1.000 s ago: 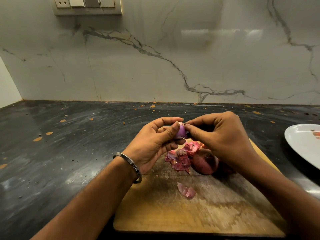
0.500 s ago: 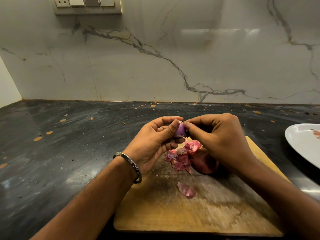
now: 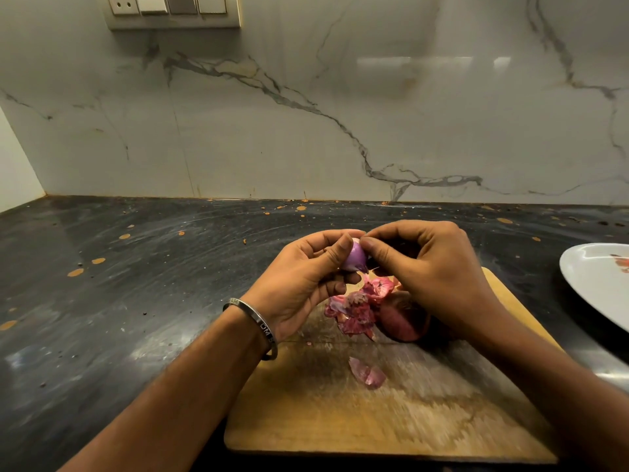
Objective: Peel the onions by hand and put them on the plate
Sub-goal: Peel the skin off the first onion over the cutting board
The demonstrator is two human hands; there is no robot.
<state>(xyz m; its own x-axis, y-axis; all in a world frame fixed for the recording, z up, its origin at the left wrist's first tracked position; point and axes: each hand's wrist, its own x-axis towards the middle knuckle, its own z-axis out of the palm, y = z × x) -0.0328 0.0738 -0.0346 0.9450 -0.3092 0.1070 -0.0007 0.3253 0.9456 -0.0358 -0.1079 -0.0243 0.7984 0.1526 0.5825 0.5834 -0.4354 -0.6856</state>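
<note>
The fingers [image 3: 335,248] of the left hand [image 3: 299,281] are curled round a small, glossy, pale purple peeled onion [image 3: 354,257], thumb pressed against its near side and the other fingers wrapped behind and beneath it, so that only part of the bulb shows between them. The right hand [image 3: 429,267] comes in from the other side with its fingers bent, and the thumb and forefinger tips pinch at the right side of that same onion, where a thin dark pink flap of skin sticks out at the bottom. Both hands are raised above the far end of a light brown wooden chopping board [image 3: 391,420] with rounded corners, which lies on the dark, speckled stone desk [image 3: 136,284].

On the board, under the hands, is a crumpled heap of pink-red onion skins [image 3: 354,310], and just beside it on the right a second, dark red, unpeeled onion [image 3: 403,318], partly hidden by the right wrist. A single pale pink scrap of skin [image 3: 369,373] lies apart, nearer to the person, on the scuffed middle of the board.

A round white plate [image 3: 599,284] stands on the desk to the right of the board, cut off by the edge of the view; a reddish mark shows on it, too small to tell what it is. A silver metal bangle [image 3: 258,325] circles the left wrist. Behind the desk rises a white marble wall with grey veins [image 3: 306,131], with a cream switch panel [image 3: 173,10] at the top left.
</note>
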